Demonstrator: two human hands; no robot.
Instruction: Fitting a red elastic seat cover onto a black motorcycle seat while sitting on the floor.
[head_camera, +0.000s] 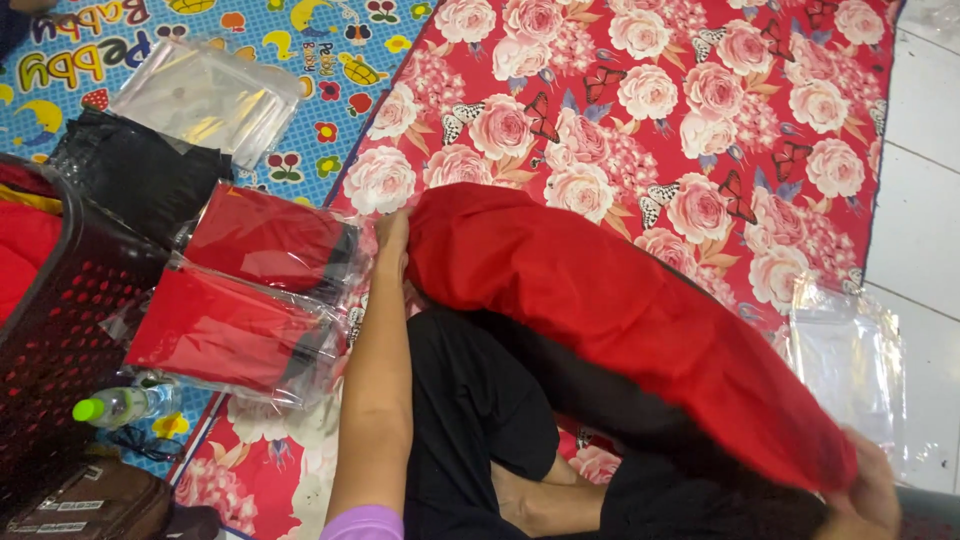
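Head view: red rose-print mat (700, 120) on white floor tiles (925, 200). Left hand (392, 235) stretches forward, right hand (868, 490) low; both sets of fingers grasp the red cloth (600, 300) across the lap.

Both hands gripping red garment (620, 310), floral mat (700, 110)

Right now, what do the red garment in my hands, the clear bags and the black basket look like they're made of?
The red garment, held by the left hand and right hand, looks like smooth woven cloth: it drapes and folds softly. The clear bags look like thin glossy plastic film, see-through with shiny creases. The black basket seems to be rigid moulded plastic, its wall a grid of holes.
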